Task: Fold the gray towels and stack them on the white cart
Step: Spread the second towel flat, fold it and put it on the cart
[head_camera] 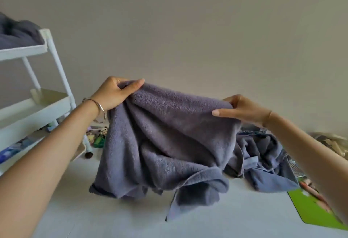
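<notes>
A gray towel hangs crumpled in front of me, its lower folds touching the white surface. My left hand pinches its upper left edge. My right hand grips its upper right edge, thumb stretched along the cloth. More gray towels lie in a loose heap behind and to the right. The white cart stands at the left, with gray towels on its top shelf.
A white surface spreads below the towel. A green mat lies at the right edge, with a bag behind it. Small toys sit by the cart's leg. The cart's lower shelves hold small items. A plain wall fills the background.
</notes>
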{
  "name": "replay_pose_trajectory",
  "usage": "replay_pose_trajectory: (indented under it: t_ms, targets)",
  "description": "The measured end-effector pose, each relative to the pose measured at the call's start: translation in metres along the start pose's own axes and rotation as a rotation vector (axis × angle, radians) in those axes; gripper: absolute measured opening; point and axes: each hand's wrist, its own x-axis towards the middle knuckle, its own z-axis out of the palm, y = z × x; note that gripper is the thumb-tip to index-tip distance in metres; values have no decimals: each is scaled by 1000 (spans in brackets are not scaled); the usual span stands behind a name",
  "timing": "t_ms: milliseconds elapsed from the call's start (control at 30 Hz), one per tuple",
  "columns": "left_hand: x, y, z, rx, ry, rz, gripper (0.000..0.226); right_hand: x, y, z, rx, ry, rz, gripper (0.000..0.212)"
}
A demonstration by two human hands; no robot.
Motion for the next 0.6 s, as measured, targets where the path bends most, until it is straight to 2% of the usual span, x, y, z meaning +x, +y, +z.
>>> replay_pose_trajectory:
  t_ms: [67, 133, 233, 300, 367, 433, 533, 600]
  targets:
    - [7, 5, -9, -11, 131, 71, 29, 6, -21, -10, -65, 122, -146, 64]
    - [7, 1, -11, -35, 222, 112, 41, 6, -30, -7, -93, 229, -239, 49]
    - [-6, -34, 4, -97, 213, 98, 60, -3, -14, 22, -81, 286, -256, 28]
    - [-28, -70, 26, -96, 124, 17, 62, -11, 22, 58, -60, 237, -167, 24]
    - [-59, -113, 58, -4, -38, -110, 71, -25, 68, 102, -55, 143, -64, 17]
    - [-98, -153, 93, 103, -223, -177, 69, -42, 117, 150, -74, 20, 48, 14]
    - [-147, -198, 134, 305, -478, -271, 72, -72, 163, 210, -137, -144, 200, 15]
    - [-167, -210, 148, 466, -630, -294, 73, -89, 173, 233, -131, -327, 306, 23]
